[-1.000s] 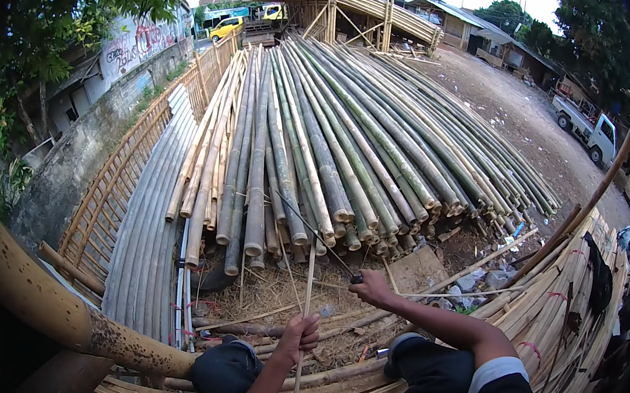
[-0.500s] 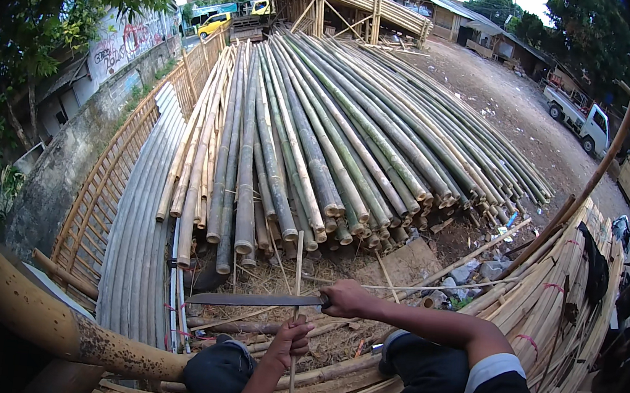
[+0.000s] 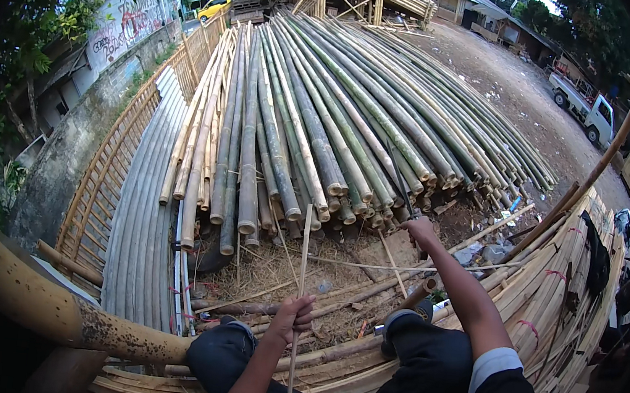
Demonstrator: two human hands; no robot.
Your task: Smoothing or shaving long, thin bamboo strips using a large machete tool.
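My left hand (image 3: 290,319) is closed round a thin bamboo strip (image 3: 304,253), which stands nearly upright in front of my body. Its lower end runs down past the bottom of the picture. Out to the right, my right hand (image 3: 420,232) grips a machete (image 3: 398,176) by its handle. The blade points up and slightly left, seen almost edge-on against the bamboo poles, well apart from the strip. Below the hands are my bent legs in dark trousers.
Long bamboo poles (image 3: 320,151) lie piled ahead, cut ends toward me. Split bamboo slats (image 3: 542,297) are stacked at right. A thick spotted bamboo pole (image 3: 86,330) crosses the lower left, near corrugated sheeting (image 3: 143,240). A white pickup truck (image 3: 581,109) stands far right.
My right hand has swung the machete away from the strip, forward and to the right, turning the blade from level to steeply raised. The left hand keeps its hold on the strip.
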